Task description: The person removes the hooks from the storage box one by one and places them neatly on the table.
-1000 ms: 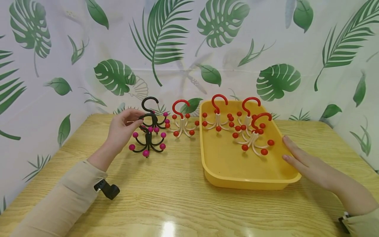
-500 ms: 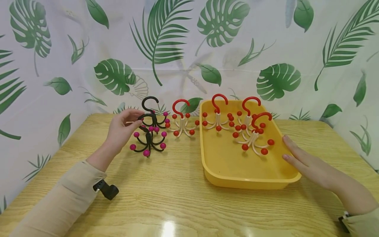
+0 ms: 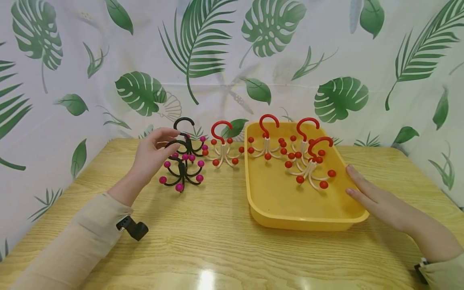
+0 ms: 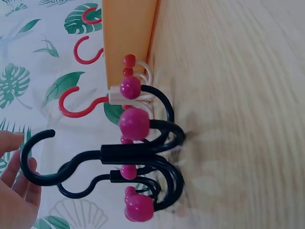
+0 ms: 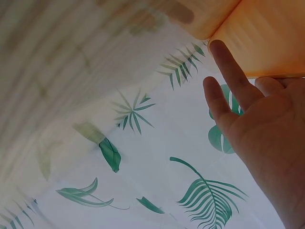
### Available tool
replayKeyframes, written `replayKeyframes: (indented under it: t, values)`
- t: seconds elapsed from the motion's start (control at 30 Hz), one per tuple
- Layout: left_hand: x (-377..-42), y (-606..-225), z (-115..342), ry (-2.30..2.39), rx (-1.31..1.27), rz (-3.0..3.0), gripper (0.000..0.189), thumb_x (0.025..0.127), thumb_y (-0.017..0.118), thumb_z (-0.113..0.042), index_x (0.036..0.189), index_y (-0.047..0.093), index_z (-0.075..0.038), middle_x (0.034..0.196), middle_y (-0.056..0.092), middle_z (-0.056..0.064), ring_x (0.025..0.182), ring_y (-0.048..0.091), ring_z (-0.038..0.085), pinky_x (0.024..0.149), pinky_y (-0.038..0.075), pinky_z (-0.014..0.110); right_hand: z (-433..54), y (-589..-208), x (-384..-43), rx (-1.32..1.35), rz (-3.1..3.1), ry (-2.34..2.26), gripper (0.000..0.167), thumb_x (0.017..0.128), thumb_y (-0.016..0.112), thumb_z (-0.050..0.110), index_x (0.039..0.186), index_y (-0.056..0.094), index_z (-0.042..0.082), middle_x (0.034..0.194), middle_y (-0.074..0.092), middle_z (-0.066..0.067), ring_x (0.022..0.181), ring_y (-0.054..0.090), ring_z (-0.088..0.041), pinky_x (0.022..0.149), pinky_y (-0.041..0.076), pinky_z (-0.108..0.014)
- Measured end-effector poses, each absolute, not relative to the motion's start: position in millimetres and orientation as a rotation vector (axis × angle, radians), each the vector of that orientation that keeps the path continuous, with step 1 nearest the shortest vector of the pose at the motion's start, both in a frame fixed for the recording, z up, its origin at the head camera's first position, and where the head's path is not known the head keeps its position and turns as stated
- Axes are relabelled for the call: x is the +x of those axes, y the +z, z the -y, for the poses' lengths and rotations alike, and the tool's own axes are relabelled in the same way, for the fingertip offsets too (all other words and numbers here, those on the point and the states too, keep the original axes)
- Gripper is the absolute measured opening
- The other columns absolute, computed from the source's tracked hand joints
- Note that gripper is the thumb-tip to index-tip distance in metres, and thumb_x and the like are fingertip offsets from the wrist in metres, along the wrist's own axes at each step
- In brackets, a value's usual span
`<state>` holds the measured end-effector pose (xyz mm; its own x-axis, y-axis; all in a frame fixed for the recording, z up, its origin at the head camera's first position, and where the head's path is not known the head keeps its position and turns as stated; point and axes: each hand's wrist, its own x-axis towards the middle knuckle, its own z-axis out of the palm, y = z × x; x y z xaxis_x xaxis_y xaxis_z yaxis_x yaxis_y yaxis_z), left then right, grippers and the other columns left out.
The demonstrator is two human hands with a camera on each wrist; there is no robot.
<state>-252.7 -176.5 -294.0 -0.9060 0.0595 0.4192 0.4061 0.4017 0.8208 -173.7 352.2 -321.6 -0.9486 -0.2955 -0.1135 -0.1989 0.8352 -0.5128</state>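
At the left of the wooden table [image 3: 217, 253], the front black rack [image 3: 182, 172] is stood upright, its hook overlapped by the left hand [image 3: 152, 151]. That hand's thumb and fingers are spread apart around the hook and nothing is gripped — whether the hook is touched cannot be told. The right hand [image 3: 380, 205] is held with fingers extended, rested against the right side of the yellow tub [image 3: 301, 224]. The rear black rack [image 3: 189, 146] is partly hidden by the left hand and the front one, and the upper left of the right wrist view is blurred. On the front black rack, curved arms are tipped with magenta balls; beside it, a red-hooked rack [image 3: 223, 151] is seen near the tub.
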Motion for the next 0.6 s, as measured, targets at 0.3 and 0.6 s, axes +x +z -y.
replayKeyframes:
  t: [0.3,0.6]
  values:
    - [-249.6,-277.7,156.5,-1.443,-0.451,2.220,0.026,0.090,0.066,-0.008,0.116,0.065,-0.004,0.114,0.059,0.010,0.105,0.054,0.021,0.096,0.042,0.036,-351.3,-321.5,-174.9,-0.397,-2.825,-0.768,0.069,0.103,0.035,0.042,0.153,-0.008,0.022,0.157,-0.007,-0.018,0.137,0.005,-0.053,0.098,0.013,-0.074]
    - [-242.3,-266.2,125.7,-1.488,-0.619,2.136,0.022,0.090,0.065,-0.004,0.111,0.066,-0.003,0.111,0.061,0.008,0.102,0.056,0.020,0.090,0.044,0.037,-352.3,-321.7,-174.6,-0.396,-2.823,-0.774,0.069,0.103,0.035,0.042,0.153,-0.008,0.022,0.157,-0.008,-0.018,0.137,0.004,-0.053,0.098,0.012,-0.074]
